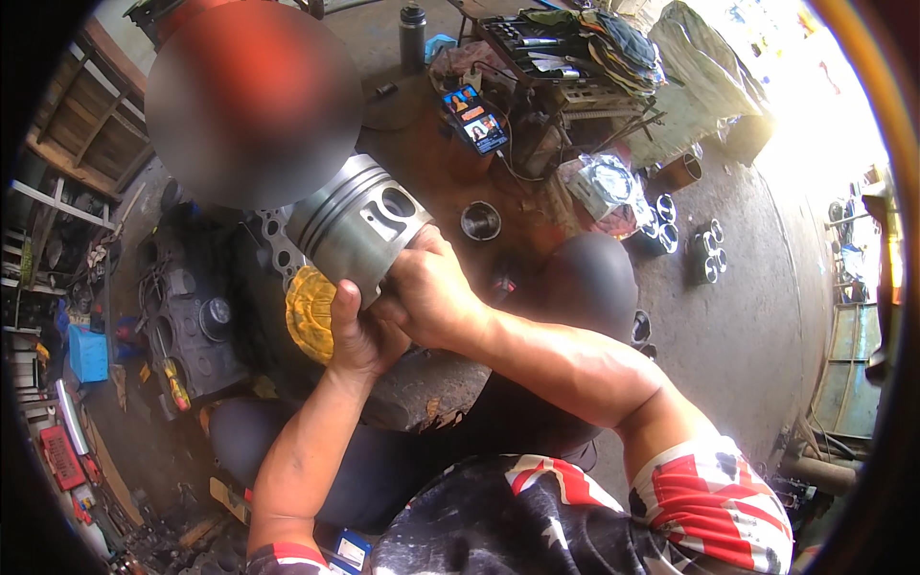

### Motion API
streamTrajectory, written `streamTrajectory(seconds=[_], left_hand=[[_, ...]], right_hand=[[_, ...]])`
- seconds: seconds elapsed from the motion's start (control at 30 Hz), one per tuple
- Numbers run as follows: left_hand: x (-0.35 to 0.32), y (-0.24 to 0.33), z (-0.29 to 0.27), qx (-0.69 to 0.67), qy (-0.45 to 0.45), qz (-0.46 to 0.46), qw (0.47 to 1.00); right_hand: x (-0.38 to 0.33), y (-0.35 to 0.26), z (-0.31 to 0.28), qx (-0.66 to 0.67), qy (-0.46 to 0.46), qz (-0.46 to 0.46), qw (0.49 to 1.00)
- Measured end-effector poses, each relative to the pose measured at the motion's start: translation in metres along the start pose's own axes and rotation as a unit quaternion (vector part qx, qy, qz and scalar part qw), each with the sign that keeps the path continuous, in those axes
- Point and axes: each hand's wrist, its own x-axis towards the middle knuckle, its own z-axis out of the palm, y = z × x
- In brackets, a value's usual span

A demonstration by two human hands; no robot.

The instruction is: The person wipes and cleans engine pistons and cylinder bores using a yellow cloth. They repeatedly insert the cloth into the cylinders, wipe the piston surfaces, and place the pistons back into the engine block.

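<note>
A large metal piston (pixel 350 235) is held up in front of me, tilted, its ring grooves toward the far left and a round pin hole in its side. My right hand (pixel 436 292) is closed at the skirt end, with some fingertips hidden by the piston and my other hand. From below, my left hand (pixel 364 335) steadies the skirt, its thumb pointing up along the metal. Just beyond the left hand is a yellow ribbed round thing (pixel 309 311). A flat metal plate with round holes (pixel 278 247) shows behind the piston.
An engine block (pixel 187 331) lies at left. A phone (pixel 474 120) showing a picture stands beyond my hands, near a metal ring-like part (pixel 480 221). Cylinder sleeves (pixel 707 254) stand on the right floor. A tool tray (pixel 541 48) and flask (pixel 412 38) are farther off. A blurred patch hides the upper left.
</note>
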Motion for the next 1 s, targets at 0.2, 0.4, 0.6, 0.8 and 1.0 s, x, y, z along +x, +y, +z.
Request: streamTrajectory(seconds=[0.2, 0.4, 0.6, 0.8, 1.0], left_hand=[[-0.002, 0.003, 0.004, -0.005, -0.038, -0.024, 0.999], [-0.006, 0.001, 0.006, 0.059, 0.029, 0.012, 0.998], [-0.002, 0.006, 0.016, 0.036, 0.014, 0.045, 0.998], [0.002, 0.010, 0.017, 0.046, 0.018, 0.034, 0.998], [0.002, 0.006, 0.012, 0.049, 0.022, 0.032, 0.998]], right_hand=[[0.000, 0.001, 0.002, -0.094, 0.018, -0.023, 0.995], [-0.001, 0.002, -0.002, -0.039, -0.043, -0.048, 0.997], [0.007, 0.017, -0.015, 0.157, -0.112, 0.033, 0.981], [0.003, 0.015, -0.013, 0.234, -0.147, 0.067, 0.959], [-0.003, 0.006, -0.010, 0.270, -0.159, 0.078, 0.947]])
